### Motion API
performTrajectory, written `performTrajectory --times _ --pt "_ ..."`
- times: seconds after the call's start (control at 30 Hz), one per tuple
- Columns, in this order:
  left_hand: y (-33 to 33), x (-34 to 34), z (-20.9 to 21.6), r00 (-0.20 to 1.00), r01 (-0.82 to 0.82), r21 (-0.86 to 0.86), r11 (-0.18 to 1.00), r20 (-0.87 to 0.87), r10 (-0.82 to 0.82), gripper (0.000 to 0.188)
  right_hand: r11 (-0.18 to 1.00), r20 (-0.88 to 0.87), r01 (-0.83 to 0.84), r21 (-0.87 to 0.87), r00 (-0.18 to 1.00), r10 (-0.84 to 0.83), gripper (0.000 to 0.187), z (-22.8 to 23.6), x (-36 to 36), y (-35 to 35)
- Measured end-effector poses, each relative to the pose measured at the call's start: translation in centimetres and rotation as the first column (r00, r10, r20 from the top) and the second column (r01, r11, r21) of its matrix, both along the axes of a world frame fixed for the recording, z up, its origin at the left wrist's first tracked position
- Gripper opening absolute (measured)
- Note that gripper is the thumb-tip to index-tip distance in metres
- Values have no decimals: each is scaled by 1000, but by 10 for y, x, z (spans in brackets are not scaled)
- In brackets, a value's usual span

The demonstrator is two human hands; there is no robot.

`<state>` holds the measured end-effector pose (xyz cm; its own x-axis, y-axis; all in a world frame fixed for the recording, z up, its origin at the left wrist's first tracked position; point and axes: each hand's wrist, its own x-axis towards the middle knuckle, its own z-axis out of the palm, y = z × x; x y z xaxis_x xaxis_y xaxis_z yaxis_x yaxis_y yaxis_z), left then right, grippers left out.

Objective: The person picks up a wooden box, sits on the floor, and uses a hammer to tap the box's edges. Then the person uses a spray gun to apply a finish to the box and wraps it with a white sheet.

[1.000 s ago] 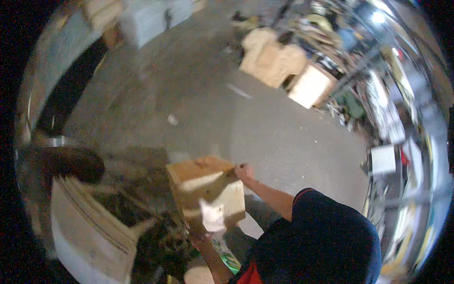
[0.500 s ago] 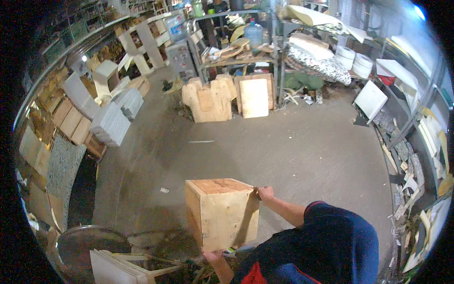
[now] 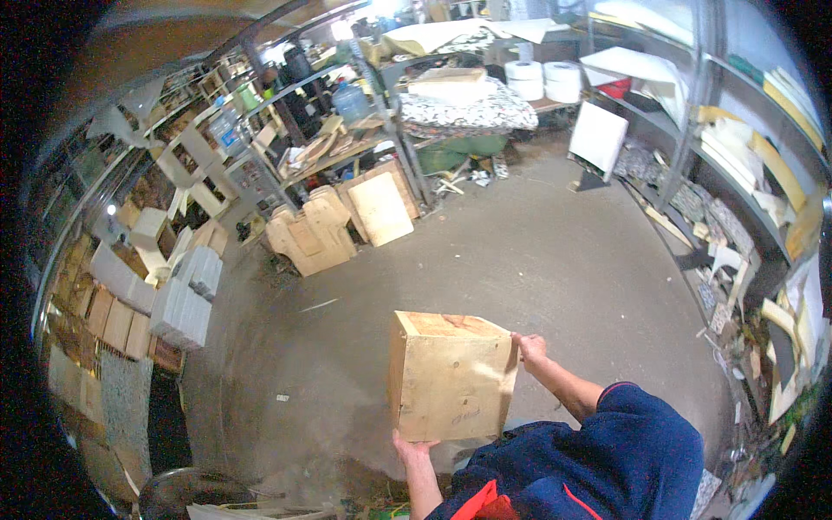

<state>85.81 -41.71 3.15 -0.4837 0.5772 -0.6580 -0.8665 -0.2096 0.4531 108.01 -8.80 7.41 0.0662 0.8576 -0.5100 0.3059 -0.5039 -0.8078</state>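
A light plywood box is held up in front of my body, with one broad face toward me and a narrower face on top. My left hand grips its lower left corner from below, the fingers partly hidden by the wood. At the upper right edge, my right hand is closed on the box, its arm stretched out from a dark blue sleeve. Faint pencil-like marks and knots show on the near face.
Plywood panels lean against a shelf unit ahead. Grey foam blocks are stacked at the left. A white board stands at the far right near racks with foam scraps. A dark round seat is at lower left.
My view has turned to the right, so the shelves and panels have shifted left and tilted. The box stays in both hands and now appears slightly further right and higher.
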Motion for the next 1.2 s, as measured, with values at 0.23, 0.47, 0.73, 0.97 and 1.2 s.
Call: performTrajectory --times 0.23,0.47,0.73,0.97,1.2 --pt "5 120 -28 977 114 -108 988 -170 -131 68 981 -164 192 -15 968 -192 37 -26 183 -44" --pt "-16 236 -48 959 280 -97 955 81 -273 63 933 -76 334 -131 935 -345 38 -46 349 -102" --pt "35 426 23 849 523 -344 780 138 -509 62 919 135 347 -186 936 -326 41 -77 558 -126" --pt "69 595 83 810 568 -465 679 167 -563 60 982 198 147 -115 972 -123 34 -60 749 -161" --pt "89 759 91 730 679 -401 615 275 -626 59 914 193 403 -58 902 -386 46 -11 919 -209"
